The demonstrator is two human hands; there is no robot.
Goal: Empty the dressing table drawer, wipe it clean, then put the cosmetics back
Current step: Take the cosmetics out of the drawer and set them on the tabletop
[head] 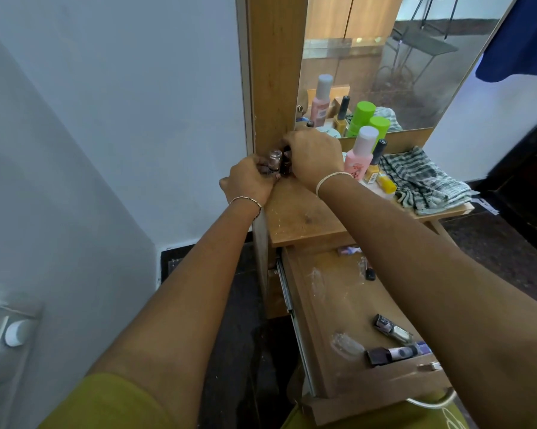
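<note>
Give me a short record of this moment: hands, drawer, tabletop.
Left hand: grips a metallic-capped bottle at the tabletop's back left
Right hand: on a dark bottle beside it; its fingers are hidden
Drawer: pulled open, white smears on its floor
Still in drawer: nail polish bottles lying near the front, small items at the back
Tabletop: pink bottle, yellow nail polish, striped cloth

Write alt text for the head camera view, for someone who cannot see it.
A person's left hand and right hand hold small bottles at the back corner of a wooden dressing table top, beside its mirror. Below, the drawer stands open with a few nail polish bottles lying inside. A striped cloth lies on the top's right side.
</note>
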